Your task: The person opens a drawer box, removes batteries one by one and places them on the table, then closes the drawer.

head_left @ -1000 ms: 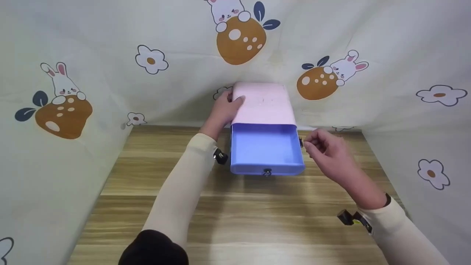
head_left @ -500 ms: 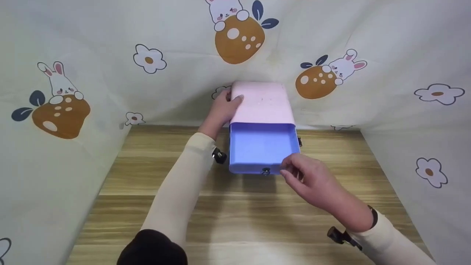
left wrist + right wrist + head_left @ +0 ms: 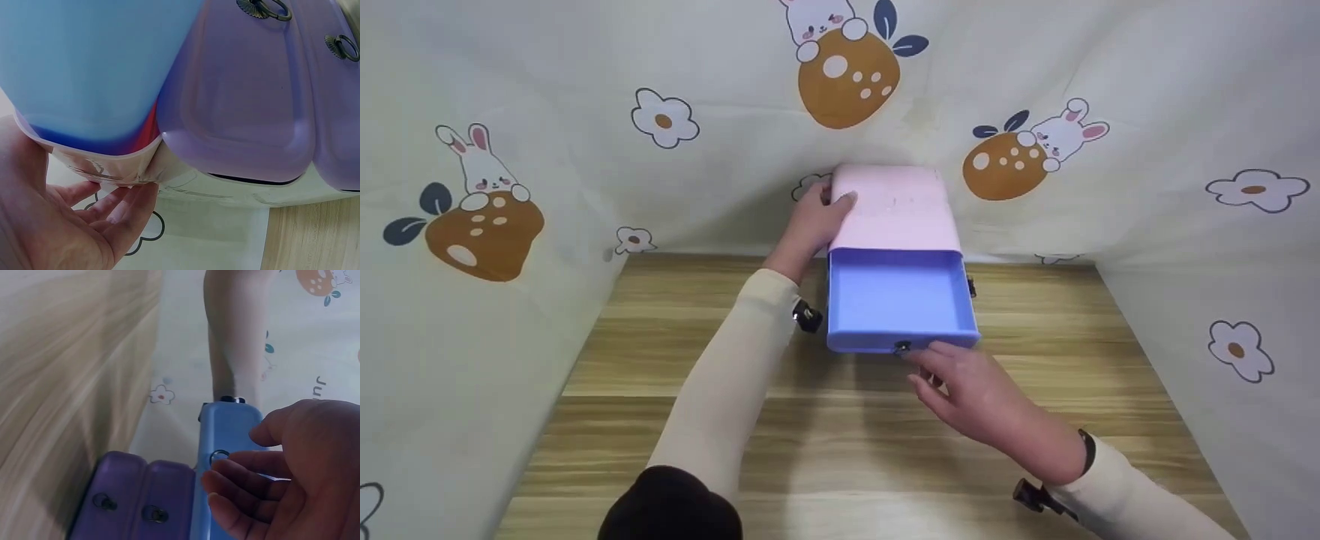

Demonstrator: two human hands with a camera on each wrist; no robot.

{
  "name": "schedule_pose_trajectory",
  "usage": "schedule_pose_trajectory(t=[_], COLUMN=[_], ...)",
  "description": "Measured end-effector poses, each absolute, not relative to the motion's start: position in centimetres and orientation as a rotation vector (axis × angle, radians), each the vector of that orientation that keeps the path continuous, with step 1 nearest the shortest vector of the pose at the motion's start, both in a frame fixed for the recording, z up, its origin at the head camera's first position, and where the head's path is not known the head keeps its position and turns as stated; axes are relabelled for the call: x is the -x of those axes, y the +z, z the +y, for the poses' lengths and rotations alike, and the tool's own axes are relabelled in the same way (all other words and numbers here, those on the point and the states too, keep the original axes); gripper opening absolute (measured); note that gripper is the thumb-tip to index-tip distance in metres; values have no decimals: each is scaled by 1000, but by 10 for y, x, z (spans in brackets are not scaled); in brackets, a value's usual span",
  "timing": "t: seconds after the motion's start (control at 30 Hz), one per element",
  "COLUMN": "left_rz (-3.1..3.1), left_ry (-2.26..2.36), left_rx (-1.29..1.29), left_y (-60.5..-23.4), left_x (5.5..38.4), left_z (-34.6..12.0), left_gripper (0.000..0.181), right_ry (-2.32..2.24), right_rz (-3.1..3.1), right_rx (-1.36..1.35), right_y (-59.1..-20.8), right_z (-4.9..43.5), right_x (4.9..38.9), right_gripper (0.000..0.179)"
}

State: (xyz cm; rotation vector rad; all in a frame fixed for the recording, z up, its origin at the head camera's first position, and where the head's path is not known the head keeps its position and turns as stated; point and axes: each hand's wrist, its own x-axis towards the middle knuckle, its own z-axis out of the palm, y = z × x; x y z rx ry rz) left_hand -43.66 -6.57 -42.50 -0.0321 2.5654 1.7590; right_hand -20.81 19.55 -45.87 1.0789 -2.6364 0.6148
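Note:
A small drawer cabinet (image 3: 896, 210) with a pink shell stands against the back cloth. Its blue top drawer (image 3: 896, 296) is pulled well out, and nothing lies in it. My left hand (image 3: 814, 229) holds the shell's left top edge, thumb on top and fingers against the side. At the drawer front, my right hand (image 3: 979, 390) has its fingers loosely bent, with the index fingertip right at the ring handle (image 3: 901, 348). In the left wrist view, two purple drawers (image 3: 242, 107) with ring pulls sit pushed in beneath the blue one.
A wood-grain tabletop (image 3: 840, 450) lies under the cabinet. Pale cloth walls (image 3: 720, 187) printed with rabbits and flowers enclose the back and both sides. A small black fitting (image 3: 971, 286) shows by the drawer's right side.
My right hand has moved from beside the drawer's right edge, forward and left to the front by the ring handle. The left hand, cabinet and drawer stay as they were.

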Motion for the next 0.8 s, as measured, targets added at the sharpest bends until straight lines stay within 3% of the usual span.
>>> schedule_pose_trajectory(t=[0.3, 0.8], left_rz=[2539, 2523], left_ry=[1770, 1805], left_rx=[55, 19], left_y=[-425, -426], left_x=[437, 437], left_z=[-66, -66], left_gripper=[74, 72], right_ry=[494, 557], right_rz=[-2606, -2525], right_rx=[-1070, -1022], right_y=[-470, -479], right_z=[190, 187], right_x=[207, 211], right_gripper=[32, 27])
